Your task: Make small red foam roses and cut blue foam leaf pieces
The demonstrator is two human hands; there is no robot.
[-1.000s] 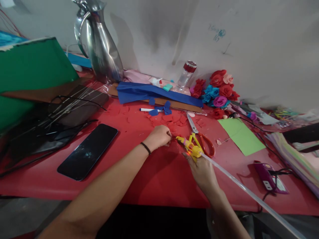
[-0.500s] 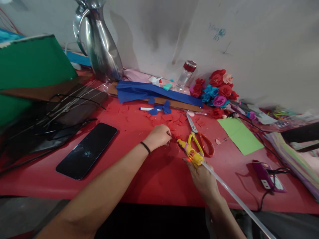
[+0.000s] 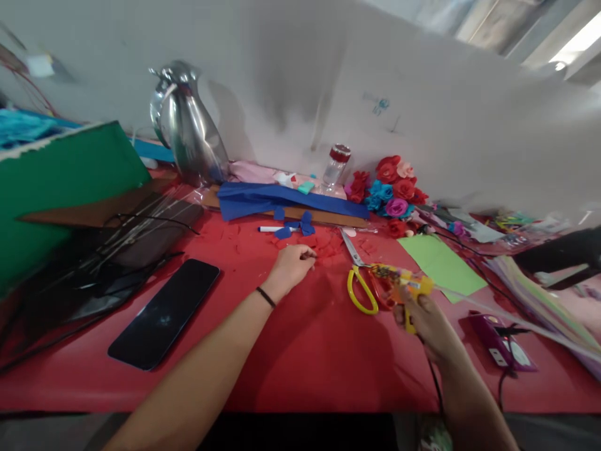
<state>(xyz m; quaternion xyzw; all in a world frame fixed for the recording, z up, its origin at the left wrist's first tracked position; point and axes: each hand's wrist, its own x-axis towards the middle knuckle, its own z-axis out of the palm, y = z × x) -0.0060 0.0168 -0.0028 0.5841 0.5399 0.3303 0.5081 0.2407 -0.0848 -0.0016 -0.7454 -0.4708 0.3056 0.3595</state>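
My right hand point(image 3: 420, 313) is wrapped round a yellow glue gun point(image 3: 413, 285), with a long clear glue stick out of its back. The gun's tip points left, over the handles of the scissors point(image 3: 359, 266). My left hand point(image 3: 293, 266) is closed near the red paper pieces point(image 3: 328, 245); its fingertips are pinched, and what they hold is too small to make out. Blue paper petals point(image 3: 306, 223) and a white marker point(image 3: 270, 229) lie behind my left hand.
A black phone point(image 3: 164, 313) lies left of my arm. A steel jug point(image 3: 192, 131), blue paper point(image 3: 286, 199), a clear bottle point(image 3: 335, 168) and paper roses point(image 3: 394, 188) stand or lie along the wall. Green paper point(image 3: 441, 263) and a purple power block point(image 3: 500, 341) are on the right.
My right hand has moved right with the glue gun, away from my left hand. My left hand stays near the red pieces. The camera view has tilted up.
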